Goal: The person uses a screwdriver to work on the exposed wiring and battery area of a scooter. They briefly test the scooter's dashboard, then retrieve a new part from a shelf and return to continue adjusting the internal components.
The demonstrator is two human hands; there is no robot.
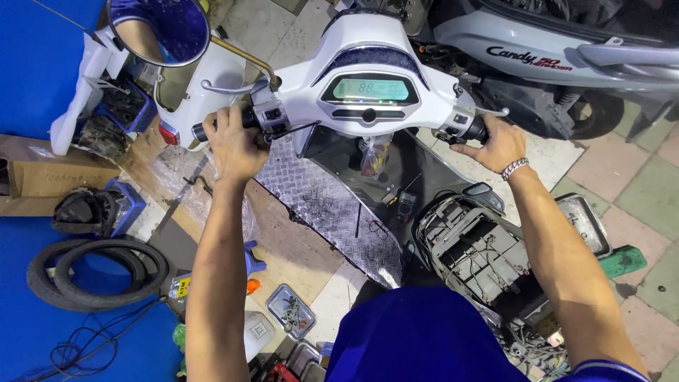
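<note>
A white scooter handlebar unit (368, 53) with a lit digital display (373, 89) sits in front of me. My left hand (233, 145) is closed around the left black grip beside the switch block (269, 117). My right hand (497, 145), with a metal bracelet on the wrist, is closed around the right black grip (475, 129). Below the handlebar lie a diamond-plate metal footboard (332, 205) and the open seat bay with exposed wiring (477, 251).
A round mirror (159, 28) stands at the upper left. A second silver scooter (566, 49) is parked at the upper right. Tyres (95, 272) lie on the blue floor at left, near cardboard, a small metal tray of screws (290, 310) and loose parts.
</note>
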